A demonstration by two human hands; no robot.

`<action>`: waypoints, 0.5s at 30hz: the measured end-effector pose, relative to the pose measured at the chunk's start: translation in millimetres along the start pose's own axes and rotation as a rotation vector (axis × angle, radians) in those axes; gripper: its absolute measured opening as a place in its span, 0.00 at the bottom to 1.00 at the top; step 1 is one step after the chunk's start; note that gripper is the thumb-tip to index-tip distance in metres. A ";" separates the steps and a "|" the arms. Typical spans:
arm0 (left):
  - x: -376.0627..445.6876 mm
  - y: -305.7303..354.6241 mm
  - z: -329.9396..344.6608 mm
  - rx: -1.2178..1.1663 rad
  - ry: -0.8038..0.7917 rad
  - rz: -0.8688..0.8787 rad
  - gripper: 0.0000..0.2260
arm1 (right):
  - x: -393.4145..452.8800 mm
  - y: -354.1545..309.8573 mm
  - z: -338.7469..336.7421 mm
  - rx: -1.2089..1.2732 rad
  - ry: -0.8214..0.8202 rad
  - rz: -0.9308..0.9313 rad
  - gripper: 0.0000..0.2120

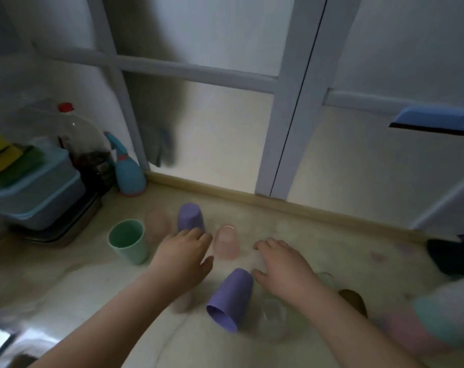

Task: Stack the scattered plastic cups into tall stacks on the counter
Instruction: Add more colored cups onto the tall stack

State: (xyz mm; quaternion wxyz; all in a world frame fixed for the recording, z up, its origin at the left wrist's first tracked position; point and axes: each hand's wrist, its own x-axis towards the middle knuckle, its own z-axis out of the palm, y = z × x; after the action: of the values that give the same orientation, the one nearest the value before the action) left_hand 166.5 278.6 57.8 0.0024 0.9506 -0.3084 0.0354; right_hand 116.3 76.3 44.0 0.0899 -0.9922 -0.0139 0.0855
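Both hands reach out over the pale worktop (66, 282), palms down, and neither grasps anything. The left hand (183, 254) has its fingers (199, 235) loosely spread and released; their tips lie against the base of an upside-down purple cup (190, 217) standing near the back edge, though whether they touch it is hard to tell through the blur. The right hand (284, 269) is likewise open, its fingers (265, 245) splayed above the surface and clear of any cup.

Between the two hands stands an upside-down translucent pink cup (227, 245). Nearer the person, a second purple cup (232, 298) lies tipped on its side, its open mouth turned toward the camera, just beside the right thumb. Next to it on the right sits a clear cup (273, 322), faint and blurred. A green cup (128, 241) stands upright, mouth up, to the left of the left hand, and another pale pink cup (158, 224) shows dimly between it and the far purple one. At the far right edge a blurred cluster of pastel cups (438, 322) lies close to the camera.

At the back left, a blue spray bottle (128, 173) and a clear bottle with a red cap (79, 139) stand by a blue lidded box (37, 197) with sponges (5, 158) on top.
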 end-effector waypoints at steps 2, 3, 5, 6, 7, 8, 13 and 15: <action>-7.5 -23.0 1.2 -0.075 -0.015 -0.001 0.13 | 10.5 -24.2 7.4 0.015 -0.002 0.021 0.21; -10.3 -31.9 2.9 -0.111 -0.010 -0.003 0.14 | 13.8 -33.9 12.1 0.033 -0.013 0.043 0.20; -16.7 -46.6 11.5 -0.148 -0.001 0.010 0.16 | 16.3 -49.3 25.0 0.076 -0.063 0.121 0.19; -19.8 -52.3 14.3 -0.169 -0.019 0.009 0.17 | 16.8 -55.2 31.9 0.097 -0.089 0.175 0.19; -22.1 -57.7 17.4 -0.192 -0.031 0.006 0.17 | 17.1 -60.3 38.3 0.120 -0.114 0.238 0.20; -23.5 -62.4 20.6 -0.213 -0.029 0.005 0.16 | 17.8 -64.6 43.9 0.146 -0.137 0.304 0.21; -27.4 -72.5 37.2 -0.267 -0.085 0.011 0.14 | 28.9 -70.2 68.2 0.223 -0.160 0.545 0.26; -28.0 -73.2 44.0 -0.266 -0.106 0.052 0.15 | 33.3 -72.0 77.9 0.312 -0.163 0.606 0.29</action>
State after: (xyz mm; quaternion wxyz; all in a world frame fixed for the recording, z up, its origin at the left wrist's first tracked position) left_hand 189.7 353.2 13.2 0.1114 0.9342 -0.3344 -0.0562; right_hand 134.8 162.3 -24.0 0.2097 -0.9154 0.2875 0.1882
